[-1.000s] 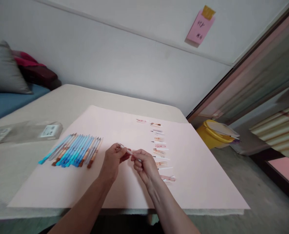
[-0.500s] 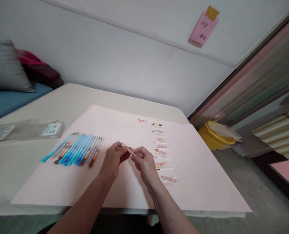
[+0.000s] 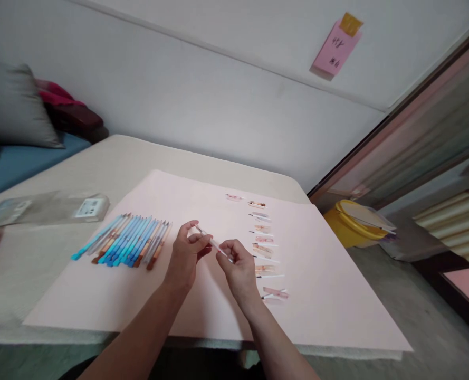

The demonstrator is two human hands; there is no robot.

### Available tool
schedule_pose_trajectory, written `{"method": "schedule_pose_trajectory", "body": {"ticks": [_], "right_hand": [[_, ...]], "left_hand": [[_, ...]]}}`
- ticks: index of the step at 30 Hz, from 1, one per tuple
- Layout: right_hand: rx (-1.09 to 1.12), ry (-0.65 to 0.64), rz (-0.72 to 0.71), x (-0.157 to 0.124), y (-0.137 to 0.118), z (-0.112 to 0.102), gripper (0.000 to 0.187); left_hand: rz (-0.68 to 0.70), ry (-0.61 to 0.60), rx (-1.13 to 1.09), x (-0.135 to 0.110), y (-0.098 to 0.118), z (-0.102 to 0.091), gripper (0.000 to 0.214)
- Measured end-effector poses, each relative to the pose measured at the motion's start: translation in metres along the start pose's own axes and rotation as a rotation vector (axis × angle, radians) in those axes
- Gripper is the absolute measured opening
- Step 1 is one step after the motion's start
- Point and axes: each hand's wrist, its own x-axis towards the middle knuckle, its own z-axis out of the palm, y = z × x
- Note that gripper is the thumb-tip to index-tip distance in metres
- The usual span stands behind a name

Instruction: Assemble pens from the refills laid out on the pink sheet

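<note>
Holding a thin pale tube between both hands, we keep it just above the pink paper sheet that covers most of the beige surface. Our left hand pinches the tube's far end between thumb and forefinger, with the other fingers loosely curled and the forefinger raised above it. Our right hand is closed around the near end, fingers bent inward, so the tube slants from upper left down to lower right across the small gap between the two hands. Whether the tube is in one piece or two we cannot tell. To the left, near our left hand but apart from it, lies a tight row of blue pens, side by side on the sheet, some with brown ends. Just to the right of our right hand, a column of small pen pieces runs away from us along the paper, each one laid separately. A clear plastic packet rests on the surface beyond the pens, off the sheet. A yellow bucket stands on the floor past the surface's right edge, and a pink note is stuck on the wall above.
</note>
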Motion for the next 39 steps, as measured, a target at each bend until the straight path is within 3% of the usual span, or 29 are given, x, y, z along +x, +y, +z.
{"method": "schedule_pose_trajectory", "body": {"ticks": [8, 24, 39], "right_hand": [[-0.029, 0.005, -0.016, -0.0010, 0.0011, -0.0024, 0.003], [-0.032, -0.005, -0.007, 0.0014, 0.0051, -0.0055, 0.007], [0.062, -0.007, 0.101, 0.0081, 0.0052, -0.0093, 0.006]], "left_hand": [[0.062, 0.017, 0.054, -0.0016, 0.0020, 0.0009, 0.048], [0.025, 0.043, 0.093, -0.0003, -0.0019, 0.0008, 0.048], [0.050, -0.035, 0.092, -0.0054, 0.0037, 0.0008, 0.050]]}}
